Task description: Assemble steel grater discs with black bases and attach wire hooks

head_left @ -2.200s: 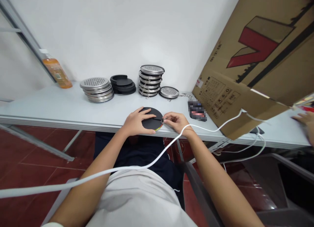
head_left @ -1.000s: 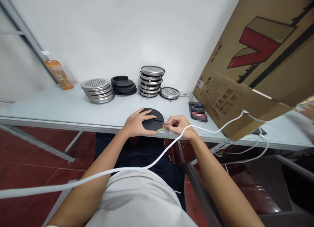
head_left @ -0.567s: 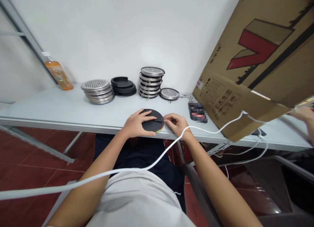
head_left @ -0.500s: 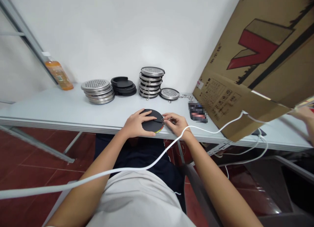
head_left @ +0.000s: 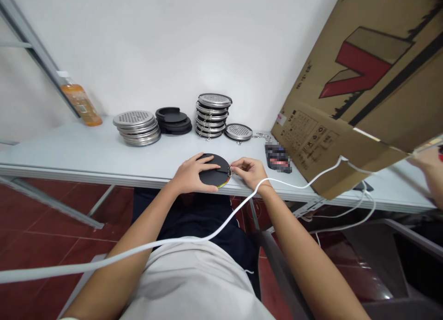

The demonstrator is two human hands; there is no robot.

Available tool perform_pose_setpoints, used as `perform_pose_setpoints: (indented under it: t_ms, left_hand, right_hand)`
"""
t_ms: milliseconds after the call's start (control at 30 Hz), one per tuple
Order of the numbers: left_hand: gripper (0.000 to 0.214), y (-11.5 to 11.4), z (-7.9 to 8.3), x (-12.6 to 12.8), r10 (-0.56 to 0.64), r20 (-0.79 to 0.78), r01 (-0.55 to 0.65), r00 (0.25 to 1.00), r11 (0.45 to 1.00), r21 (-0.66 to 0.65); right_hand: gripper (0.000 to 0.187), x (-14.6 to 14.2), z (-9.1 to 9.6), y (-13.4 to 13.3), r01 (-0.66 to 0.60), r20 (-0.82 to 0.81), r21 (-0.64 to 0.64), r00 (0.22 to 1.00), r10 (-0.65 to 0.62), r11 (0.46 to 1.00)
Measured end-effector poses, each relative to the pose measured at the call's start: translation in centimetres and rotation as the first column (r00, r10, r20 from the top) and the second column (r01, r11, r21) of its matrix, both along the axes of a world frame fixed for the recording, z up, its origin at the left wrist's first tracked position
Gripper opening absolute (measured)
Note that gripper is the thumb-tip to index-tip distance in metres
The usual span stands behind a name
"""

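A black round disc (head_left: 216, 172) with a coloured rim lies at the near edge of the white table (head_left: 86, 151). My left hand (head_left: 190, 173) rests flat on the disc's left side, fingers spread over it. My right hand (head_left: 247, 170) is at the disc's right edge, its fingertips pinched on a small metal ring or clasp (head_left: 229, 171) there. A white cable (head_left: 221, 225) runs across my right wrist.
At the back stand a stack of perforated metal discs (head_left: 136, 125), black discs (head_left: 172, 118), a taller stack of metal discs (head_left: 212, 114), one single metal disc (head_left: 238, 131) and an orange bottle (head_left: 80, 103). A cardboard box (head_left: 360, 89) leans at right. Another person's hand (head_left: 429, 170) shows at far right.
My right hand's fingertips shifted slightly at the disc's right edge, away and back. My left hand stayed on the disc. The other person's hand moved at the far right.
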State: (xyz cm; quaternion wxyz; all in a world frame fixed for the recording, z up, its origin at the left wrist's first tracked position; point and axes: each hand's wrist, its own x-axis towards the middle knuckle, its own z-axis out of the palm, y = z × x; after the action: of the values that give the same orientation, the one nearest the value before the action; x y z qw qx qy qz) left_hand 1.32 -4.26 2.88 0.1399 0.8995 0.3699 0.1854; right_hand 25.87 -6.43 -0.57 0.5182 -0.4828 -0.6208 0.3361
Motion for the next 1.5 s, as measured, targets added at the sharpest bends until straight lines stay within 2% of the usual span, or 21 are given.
perform_pose_setpoints:
  t_ms: [133, 267, 400, 567, 733, 867, 967, 1033, 1100, 1167, 1200, 1500]
  left_hand:
    - [0.076, 0.2, -0.1, -0.2, -0.041, 0.011, 0.041, 0.999, 0.999, 0.000]
    - [0.076, 0.3, -0.3, -0.2, -0.045, 0.014, 0.044, 0.999, 0.999, 0.004]
    - [0.076, 0.3, -0.3, -0.1, -0.043, 0.026, 0.043, 0.999, 0.999, 0.004]
    - [0.075, 0.3, -0.3, -0.1, -0.035, 0.041, 0.035, 0.999, 0.999, -0.006]
    - [0.074, 0.3, -0.4, -0.1, -0.030, 0.052, 0.030, 0.998, 1.000, -0.005]
    - [0.075, 0.3, -0.4, 0.0, -0.024, 0.054, 0.025, 0.998, 1.000, -0.008]
    - [0.075, 0.2, -0.4, 0.0, -0.023, 0.051, 0.023, 0.998, 1.000, -0.005]
    - [0.075, 0.2, -0.5, 0.0, -0.018, 0.050, 0.018, 0.999, 1.000, 0.003]
    - [0.075, 0.3, -0.5, 0.0, -0.014, 0.049, 0.013, 0.999, 1.000, 0.013]
    - [0.076, 0.2, -0.6, 0.0, -0.014, 0.047, 0.013, 0.999, 1.000, 0.020]
    - [0.076, 0.2, -0.6, 0.0, -0.013, 0.047, 0.012, 0.999, 1.000, 0.022]
    - [0.076, 0.3, -0.6, 0.0, -0.003, 0.044, 0.002, 0.999, 1.000, 0.014]
  right_hand:
    - [0.021, -0.1, -0.1, 0.2, 0.061, 0.030, 0.006, 0.998, -0.061, 0.998]
    - [0.011, -0.1, -0.6, 0.3, 0.094, 0.077, 0.086, 0.992, -0.101, 0.992]
    - [0.003, 0.1, -0.8, 0.4, 0.112, 0.042, 0.135, 0.992, -0.119, 0.984]
    - [0.001, 0.4, -0.5, 0.0, 0.108, -0.060, 0.036, 0.993, -0.106, 0.993]
    - [0.009, 1.0, -0.4, -0.2, 0.067, -0.182, -0.009, 0.981, -0.067, 0.998]
    - [0.007, 1.8, -0.9, -0.2, 0.179, -0.166, 0.007, 0.970, -0.176, 0.984]
    - [0.007, 2.1, -0.8, -0.6, 0.260, -0.149, 0.067, 0.957, -0.248, 0.963]
    - [0.008, 1.9, -0.4, -1.1, 0.205, -0.094, 0.108, 0.976, -0.195, 0.973]
    - [0.011, 1.3, 0.1, -1.7, 0.057, 0.062, 0.104, 0.996, -0.064, 0.993]
    - [0.018, 0.6, 0.5, -2.2, -0.060, 0.221, 0.061, 0.974, 0.045, 0.996]
    - [0.021, 0.3, 0.6, -2.3, -0.075, 0.257, 0.051, 0.965, 0.060, 0.996]
    - [0.022, 1.0, 0.4, -2.1, -0.089, 0.189, -0.056, 0.977, 0.099, 0.994]
